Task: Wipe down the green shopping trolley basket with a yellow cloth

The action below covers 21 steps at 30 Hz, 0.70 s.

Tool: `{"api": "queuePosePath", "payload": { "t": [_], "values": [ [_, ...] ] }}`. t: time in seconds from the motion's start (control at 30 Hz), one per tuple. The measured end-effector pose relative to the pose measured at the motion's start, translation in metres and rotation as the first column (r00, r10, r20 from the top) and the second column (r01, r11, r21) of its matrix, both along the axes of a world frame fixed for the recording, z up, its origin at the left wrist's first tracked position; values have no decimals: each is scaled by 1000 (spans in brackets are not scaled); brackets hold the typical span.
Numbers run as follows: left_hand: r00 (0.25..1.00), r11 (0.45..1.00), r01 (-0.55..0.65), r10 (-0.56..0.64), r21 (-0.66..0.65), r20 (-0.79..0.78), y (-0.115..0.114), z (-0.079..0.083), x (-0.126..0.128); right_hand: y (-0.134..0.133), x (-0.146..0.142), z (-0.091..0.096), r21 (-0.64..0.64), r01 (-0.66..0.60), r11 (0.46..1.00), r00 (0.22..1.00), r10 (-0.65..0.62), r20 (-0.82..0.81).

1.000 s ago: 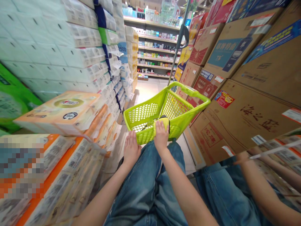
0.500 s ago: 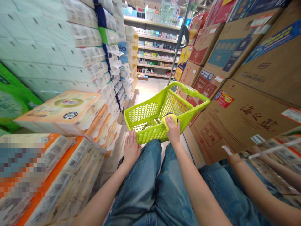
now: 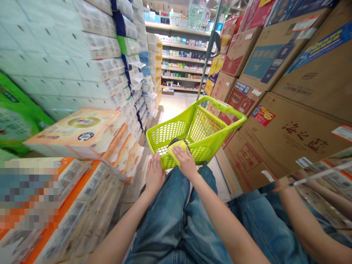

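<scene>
A lime green plastic shopping basket point(image 3: 192, 128) stands on the floor of a shop aisle in front of my knees, its long metal pull handle point(image 3: 210, 47) rising up behind it. My right hand point(image 3: 187, 161) presses a yellow-green cloth or sponge point(image 3: 176, 148) against the basket's near rim, fingers closed over it. My left hand point(image 3: 154, 175) rests flat on my left knee, next to the basket's near left corner, fingers stretched out and holding nothing. My legs are in blue jeans.
Stacked tissue packs point(image 3: 82, 132) wall the left side. Large cardboard boxes point(image 3: 288, 135) are piled on the right, close to the basket. A mirrored strip point(image 3: 316, 176) at lower right reflects my arm. Shelves of goods point(image 3: 181, 55) close the far end of the aisle floor point(image 3: 173, 104).
My right hand has slid the cloth along the basket's near rim, first rightward, then back to the left. The left hand has stayed on my knee.
</scene>
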<state>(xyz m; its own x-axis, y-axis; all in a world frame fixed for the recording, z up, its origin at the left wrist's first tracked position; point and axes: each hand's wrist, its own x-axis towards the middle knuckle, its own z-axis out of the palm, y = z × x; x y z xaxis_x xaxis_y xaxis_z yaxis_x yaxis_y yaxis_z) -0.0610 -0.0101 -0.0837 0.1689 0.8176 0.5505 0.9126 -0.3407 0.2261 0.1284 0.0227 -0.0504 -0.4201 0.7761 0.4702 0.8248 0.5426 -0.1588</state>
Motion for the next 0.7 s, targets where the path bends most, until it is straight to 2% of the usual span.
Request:
{"api": "queuePosePath", "payload": {
  "t": [0.07,0.13,0.17,0.23,0.27,0.3,0.37,0.43,0.47,0.5,0.57,0.63,0.7],
  "values": [
    [1000,1000,1,-1,5,12,0,0,1,12,38,7,2,147,989,989,-147,-30],
    [1000,1000,1,-1,7,19,1,0,2,22,57,12,-11,313,950,947,-313,-71],
    [1000,1000,-2,2,8,21,1,-1,3,24,56,14,-25,385,923,918,-386,-91],
    [1000,1000,-14,14,5,27,1,-2,4,23,34,14,-57,460,886,878,-464,-115],
    [999,1000,-20,20,5,29,1,-2,4,19,16,12,-70,462,884,875,-467,-123],
    [999,1000,-24,24,3,29,1,-3,4,14,-6,9,-75,420,905,897,-426,-119],
    [1000,1000,-25,25,1,17,1,-4,3,1,-47,1,-69,285,956,949,-291,-121],
    [1000,1000,-22,22,3,-8,1,-5,1,-11,-72,-5,-46,129,991,986,-134,-104],
    [1000,1000,-17,17,4,-20,1,-6,0,-14,-75,-7,-37,57,998,994,-60,-87],
    [1000,1000,-13,13,7,-28,2,-6,-1,-15,-71,-7,-33,-3,999,998,1,-69],
    [999,1000,-6,6,10,-32,2,-6,-2,-10,-44,-4,-32,-55,998,998,53,-39],
    [1000,1000,-4,5,7,-24,2,-4,-2,1,-1,3,-27,5,1000,999,-5,-34],
    [1000,1000,-5,5,2,-12,1,-2,-1,14,40,10,-15,142,990,988,-142,-57]
  ]
}}
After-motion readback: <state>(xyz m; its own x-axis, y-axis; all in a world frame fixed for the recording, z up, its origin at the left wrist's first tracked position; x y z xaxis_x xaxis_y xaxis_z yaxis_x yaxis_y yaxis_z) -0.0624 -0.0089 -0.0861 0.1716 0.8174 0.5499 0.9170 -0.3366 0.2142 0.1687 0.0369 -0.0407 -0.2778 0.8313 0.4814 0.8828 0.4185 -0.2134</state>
